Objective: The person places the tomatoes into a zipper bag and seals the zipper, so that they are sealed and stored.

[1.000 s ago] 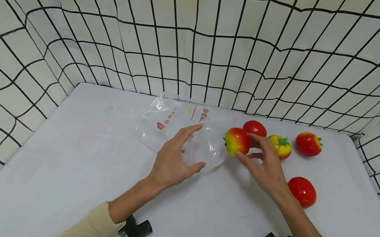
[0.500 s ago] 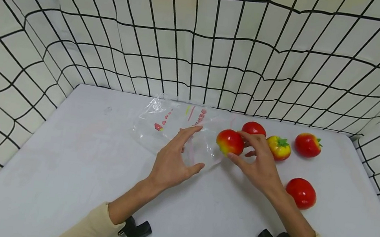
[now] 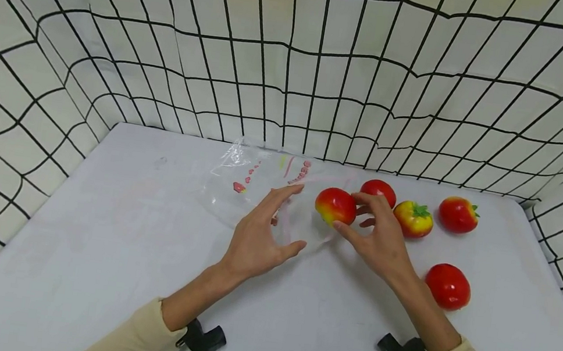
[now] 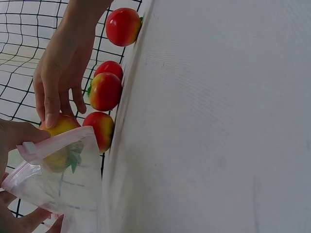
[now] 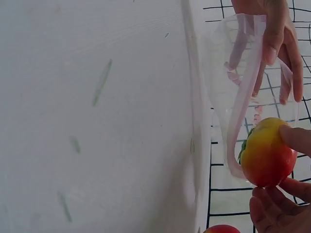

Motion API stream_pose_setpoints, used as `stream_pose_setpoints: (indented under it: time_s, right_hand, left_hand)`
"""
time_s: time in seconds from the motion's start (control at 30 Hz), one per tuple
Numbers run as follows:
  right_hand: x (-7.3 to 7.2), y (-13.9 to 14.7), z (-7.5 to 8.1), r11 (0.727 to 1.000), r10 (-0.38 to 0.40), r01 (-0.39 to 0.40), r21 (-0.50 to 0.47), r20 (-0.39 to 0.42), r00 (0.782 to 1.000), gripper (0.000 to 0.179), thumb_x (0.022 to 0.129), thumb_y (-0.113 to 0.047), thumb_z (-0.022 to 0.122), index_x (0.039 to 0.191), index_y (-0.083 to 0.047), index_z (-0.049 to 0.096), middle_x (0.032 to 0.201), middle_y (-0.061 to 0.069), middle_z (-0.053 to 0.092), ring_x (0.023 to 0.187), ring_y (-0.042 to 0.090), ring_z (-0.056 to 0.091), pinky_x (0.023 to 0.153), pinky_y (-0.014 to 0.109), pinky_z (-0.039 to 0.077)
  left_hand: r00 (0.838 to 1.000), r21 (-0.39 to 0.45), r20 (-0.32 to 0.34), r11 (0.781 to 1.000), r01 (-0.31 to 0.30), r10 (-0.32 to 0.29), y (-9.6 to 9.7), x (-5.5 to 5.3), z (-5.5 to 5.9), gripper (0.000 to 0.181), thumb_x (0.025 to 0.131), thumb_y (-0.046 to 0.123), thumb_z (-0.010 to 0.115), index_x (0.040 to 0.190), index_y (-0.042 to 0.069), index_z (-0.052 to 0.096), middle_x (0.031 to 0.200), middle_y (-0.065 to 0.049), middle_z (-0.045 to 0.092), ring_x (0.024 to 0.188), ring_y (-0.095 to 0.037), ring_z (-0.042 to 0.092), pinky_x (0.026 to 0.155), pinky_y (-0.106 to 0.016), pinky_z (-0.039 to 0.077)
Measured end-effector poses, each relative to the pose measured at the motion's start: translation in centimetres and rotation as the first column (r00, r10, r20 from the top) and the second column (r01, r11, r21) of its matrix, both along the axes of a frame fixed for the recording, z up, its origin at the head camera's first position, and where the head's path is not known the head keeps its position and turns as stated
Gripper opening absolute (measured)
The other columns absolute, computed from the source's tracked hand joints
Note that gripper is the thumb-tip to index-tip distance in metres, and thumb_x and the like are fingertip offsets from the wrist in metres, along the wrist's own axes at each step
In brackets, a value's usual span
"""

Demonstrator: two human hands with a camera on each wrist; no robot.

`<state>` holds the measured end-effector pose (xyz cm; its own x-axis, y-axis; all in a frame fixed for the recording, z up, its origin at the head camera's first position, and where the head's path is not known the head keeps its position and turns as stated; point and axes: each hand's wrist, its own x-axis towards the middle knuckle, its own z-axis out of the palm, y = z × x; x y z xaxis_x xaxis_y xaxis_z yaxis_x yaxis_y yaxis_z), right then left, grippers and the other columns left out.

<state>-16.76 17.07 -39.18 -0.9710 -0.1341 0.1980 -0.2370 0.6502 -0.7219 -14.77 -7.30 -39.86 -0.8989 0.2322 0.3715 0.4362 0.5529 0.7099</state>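
Observation:
Between my hands a clear zip bag [image 3: 237, 193] with pink edging [image 5: 250, 82] and red print stands with its mouth spread. My left hand [image 3: 257, 243] is at that mouth, thumb and fingers wide apart and touching the film. My right hand [image 3: 384, 241] pinches a red-and-yellow tomato [image 3: 336, 204] between thumb and fingertips, at the bag's mouth. In the left wrist view the leafy end of this tomato [image 4: 59, 127] shows through the film. How far inside it sits I cannot tell.
Right of my right hand lie a red tomato [image 3: 378, 191], a yellow-red one [image 3: 414, 220], another red one [image 3: 457, 214] and a nearer red one [image 3: 448, 286]. Black netting [image 3: 312, 94] rises around the white table [image 3: 112, 225].
My right hand has carried the tomato leftward to the bag's mouth, and its leafy end no longer shows in the head view. My left hand has hardly moved.

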Motion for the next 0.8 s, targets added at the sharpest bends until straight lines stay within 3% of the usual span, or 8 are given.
stream_pose_setpoints:
  time_s: [0.27,0.53,0.8]
  right_hand:
    - [-0.1,-0.4,-0.2,0.998,0.005,-0.003,0.062,-0.026,1.0,0.069,0.081,-0.024,0.09,0.143,-0.015,0.061,0.131,0.014,0.058,0.111,0.03,0.062,0.09,0.049,0.063]
    - [-0.3,-1.2,-0.3,0.996,-0.007,0.012,0.092,-0.06,0.998,0.067,0.081,-0.023,0.09,0.142,-0.015,0.061,0.119,0.014,0.06,0.093,0.026,0.067,0.084,0.044,0.065]
    - [-0.2,-1.1,-0.5,0.996,0.003,0.007,0.09,-0.109,0.994,0.049,0.081,-0.02,0.09,0.125,-0.01,0.069,0.107,0.009,0.07,0.09,0.022,0.068,0.084,0.044,0.064]
  left_hand:
    - [0.999,0.015,0.004,0.999,0.035,-0.035,0.3,0.2,0.5,0.094,0.076,0.021,0.091,0.156,0.029,0.044,0.154,0.007,0.054,0.128,-0.02,0.059,0.084,-0.031,0.062]
    - [0.999,0.018,0.006,0.999,0.036,-0.036,0.5,0.2,0.5,0.095,0.075,0.02,0.092,0.157,0.028,0.044,0.156,0.007,0.052,0.13,-0.017,0.057,0.085,-0.033,0.064]
    - [0.999,0.022,-0.003,0.999,0.044,-0.044,0.6,0.3,0.4,0.095,0.075,0.018,0.092,0.157,0.026,0.044,0.157,0.006,0.051,0.138,-0.016,0.055,0.087,-0.035,0.064]
